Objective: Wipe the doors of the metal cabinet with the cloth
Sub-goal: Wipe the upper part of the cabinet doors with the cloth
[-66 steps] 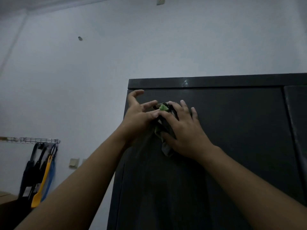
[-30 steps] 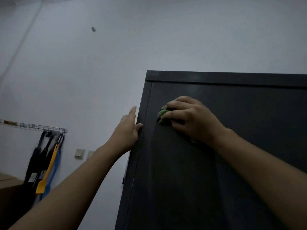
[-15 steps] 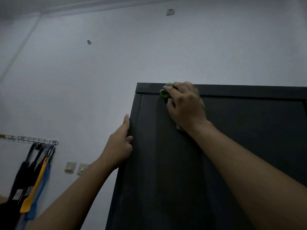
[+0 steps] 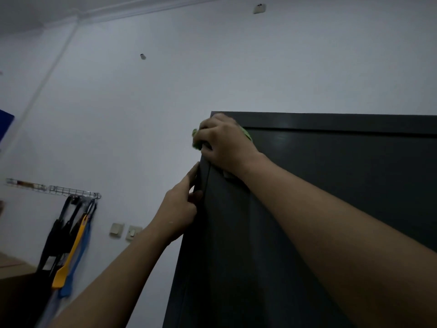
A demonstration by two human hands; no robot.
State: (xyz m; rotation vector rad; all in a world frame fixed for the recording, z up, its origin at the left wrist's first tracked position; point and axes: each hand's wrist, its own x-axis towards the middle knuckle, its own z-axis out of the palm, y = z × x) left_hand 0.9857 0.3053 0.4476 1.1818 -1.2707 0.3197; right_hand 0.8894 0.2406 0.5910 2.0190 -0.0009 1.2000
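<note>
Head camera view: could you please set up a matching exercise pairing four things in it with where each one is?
Things:
1. cloth
2. left hand
3. yellow spatula
4. wall switches

Places:
A. hanging from the wire rack
B. on the wall between the rack and the metal cabinet
C. under the right hand at the cabinet's top left corner
D. gripping the cabinet's left edge

Pairs: 1-C; 2-D; 3-A; 4-B
</note>
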